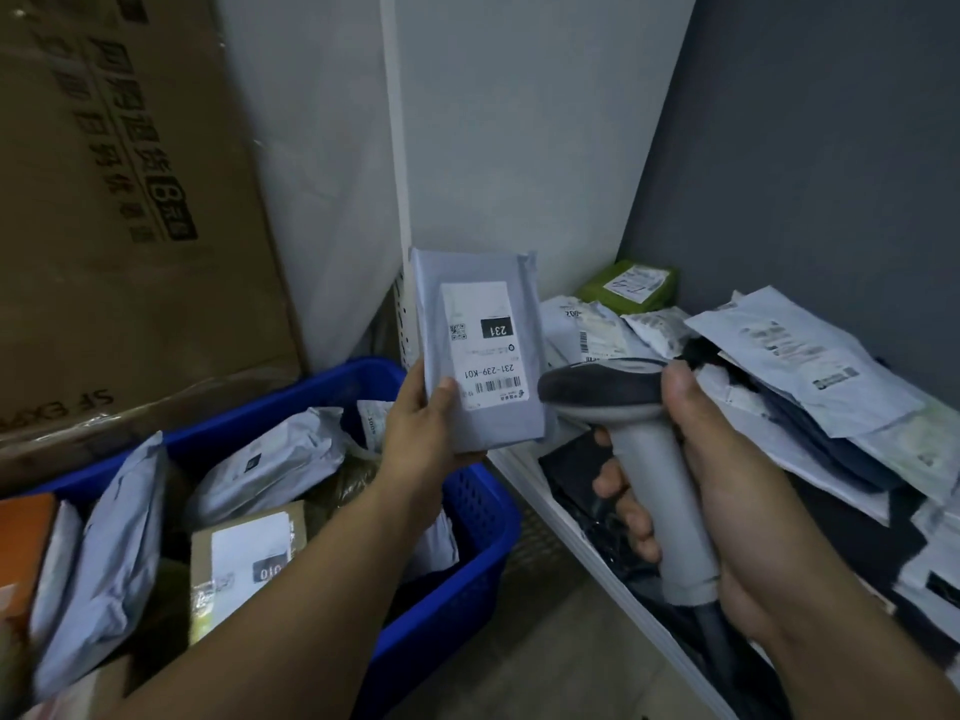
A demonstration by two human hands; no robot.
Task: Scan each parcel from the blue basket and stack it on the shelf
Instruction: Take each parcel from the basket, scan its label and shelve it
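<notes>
Two bare forearms reach in from the bottom edge. The right hand [711, 459] is wrapped around the grey handle of a barcode scanner [613, 392], fingers curled round the front of the grip and thumb lying along the top near the dark head. The head points left at the lower right edge of the held parcel; whether it touches the wrapping cannot be told.

The left hand [421, 423] grips a grey parcel [483, 350] by its lower left corner, thumb on the front and fingers behind. It is held upright in the air above the far corner of the blue basket [483, 517], and its white label faces the camera upside down, reading "231" and "231-239-K01".

Below the left arm, the basket holds more parcels: a tall grey bag [114, 553] leaning at the left, an orange box [21, 543] at the frame edge, a brown box [244, 558] with a white label, and a crumpled grey bag [270, 465] behind it.

To the right, the white shelf [587, 537] carries a loose heap of mailers, dark ones below and a large white mailer [795, 366] on top. At the back corner sits a green parcel [631, 285].

Farther back, a big cardboard carton [119, 200] stands at the left behind the basket, beside the shelf's white upright [400, 200]. A dark grey wall [831, 148] rises behind the shelf.
</notes>
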